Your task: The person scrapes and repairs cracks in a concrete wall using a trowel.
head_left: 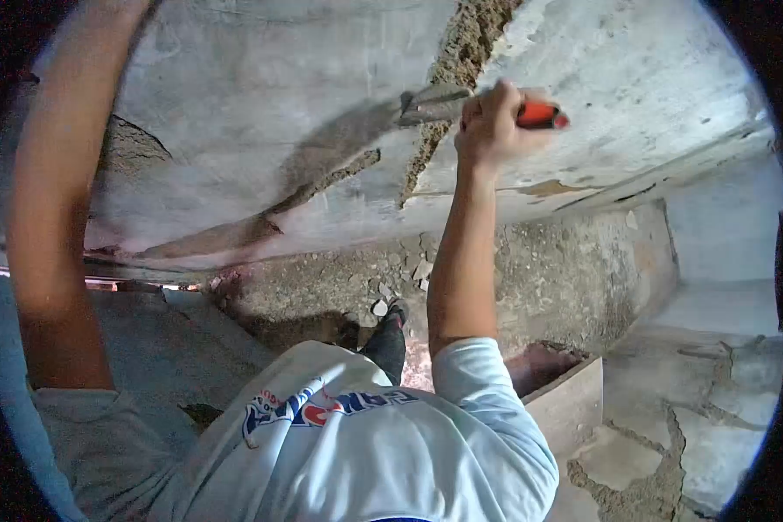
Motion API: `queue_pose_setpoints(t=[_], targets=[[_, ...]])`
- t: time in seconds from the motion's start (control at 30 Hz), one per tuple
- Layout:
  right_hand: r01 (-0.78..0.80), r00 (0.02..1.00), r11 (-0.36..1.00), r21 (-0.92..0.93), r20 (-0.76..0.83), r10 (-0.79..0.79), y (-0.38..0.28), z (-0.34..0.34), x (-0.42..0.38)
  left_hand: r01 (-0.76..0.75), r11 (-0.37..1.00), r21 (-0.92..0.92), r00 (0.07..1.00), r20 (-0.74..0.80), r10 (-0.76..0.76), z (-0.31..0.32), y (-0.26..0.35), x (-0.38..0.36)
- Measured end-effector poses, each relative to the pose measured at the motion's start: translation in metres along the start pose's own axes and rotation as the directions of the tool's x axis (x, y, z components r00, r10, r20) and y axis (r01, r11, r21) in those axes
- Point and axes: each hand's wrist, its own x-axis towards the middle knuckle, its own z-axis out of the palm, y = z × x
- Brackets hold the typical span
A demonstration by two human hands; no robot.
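My right hand [491, 126] is closed around a scraper [435, 104] with a grey blade and a red-and-black handle. The blade points left and lies over a rough strip of exposed mortar [474, 39] in the pale painted wall [261, 70]. Slight blur softens the hand. On the left, my raised left arm [56, 183] reaches up along the wall, and its hand lies beyond the top edge of the view. Between the arms, a diagonal bare groove [322, 178] runs through the paint.
Below the wall lies a dusty floor [531, 261] with loose plaster chips [380, 306] by my shoe [396, 309]. A box-like ledge [574, 396] stands near my right elbow. Further right, another wall surface [713, 435] has patches of paint gone.
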Motion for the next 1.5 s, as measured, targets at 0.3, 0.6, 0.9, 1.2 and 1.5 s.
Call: queue_pose_setpoints(t=[0.3, 0.6, 0.9, 1.2, 1.5], targets=[[-0.088, 0.948, 0.842, -0.532, 0.214, 0.234, -0.008, -0.035, 0.007, 0.023, 1.000, -0.007, 0.999, -0.035, -0.023, -0.006, -0.005, 0.002], [-0.233, 0.972, 0.893, 0.385, 0.071, 0.223, -0.047, 0.013, 0.014, 0.064, 0.996, -0.061, 0.998, -0.020, -0.065, -0.004, -0.003, -0.003], [0.142, 0.930, 0.931, -0.335, 0.368, -0.009, -0.060, 0.013, -0.005, 0.066, 0.994, -0.087, 0.997, -0.027, -0.068, -0.005, -0.005, -0.004], [0.372, 0.901, 0.850, -0.374, 0.365, -0.233, -0.065, 0.013, -0.016, 0.045, 0.996, -0.079, 0.999, -0.006, -0.045, 0.012, 0.001, -0.002], [0.064, 0.889, 0.804, -0.592, 0.400, 0.224, 0.011, -0.060, -0.073, 0.028, 0.998, -0.061, 0.997, -0.072, -0.032, 0.022, -0.001, 0.017]])
